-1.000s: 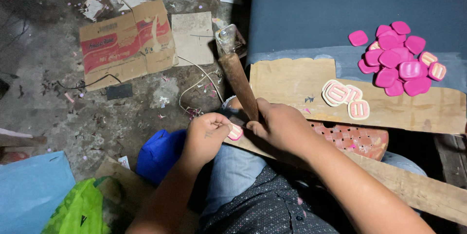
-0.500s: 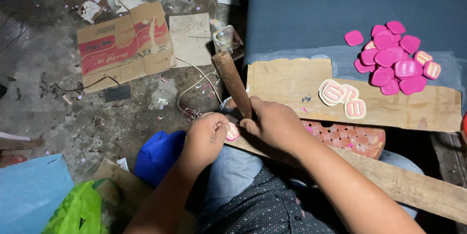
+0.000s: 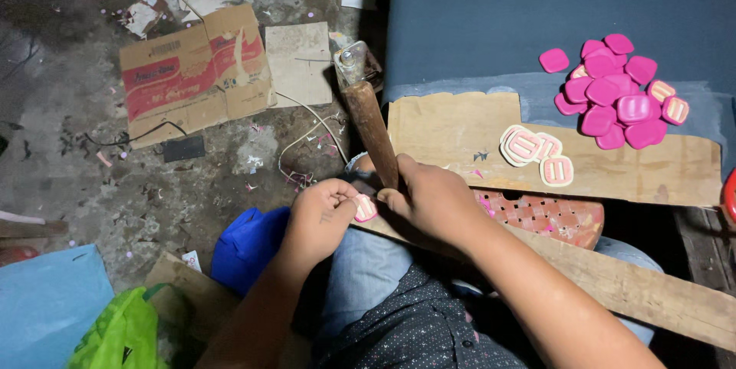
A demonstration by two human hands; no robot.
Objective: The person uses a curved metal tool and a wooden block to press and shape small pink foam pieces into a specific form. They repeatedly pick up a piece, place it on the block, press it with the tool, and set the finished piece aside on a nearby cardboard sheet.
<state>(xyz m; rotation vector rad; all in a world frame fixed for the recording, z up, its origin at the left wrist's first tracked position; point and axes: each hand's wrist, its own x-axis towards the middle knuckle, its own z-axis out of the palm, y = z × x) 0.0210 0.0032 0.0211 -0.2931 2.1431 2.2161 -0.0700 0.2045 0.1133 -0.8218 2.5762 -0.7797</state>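
The right hand [image 3: 433, 200] clenched a wooden-handled tool [image 3: 369, 120] while the left hand [image 3: 322, 216] pinched a pink piece [image 3: 365, 207] over a plank [image 3: 613, 285], above a littered concrete floor [image 3: 115, 185].

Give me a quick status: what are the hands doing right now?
Left hand pinches small pink slotted plastic piece. Right hand grips brown wooden-handled tool, metal head pointing away. Nothing blocking; pile of pink plastic pieces lies apart.

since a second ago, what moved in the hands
Little. The tool in the right hand tipped slightly, its head swinging a bit right and its handle nearer upright. The left hand still pinches the pink piece beside it. The pink pile and cardboard stayed put.
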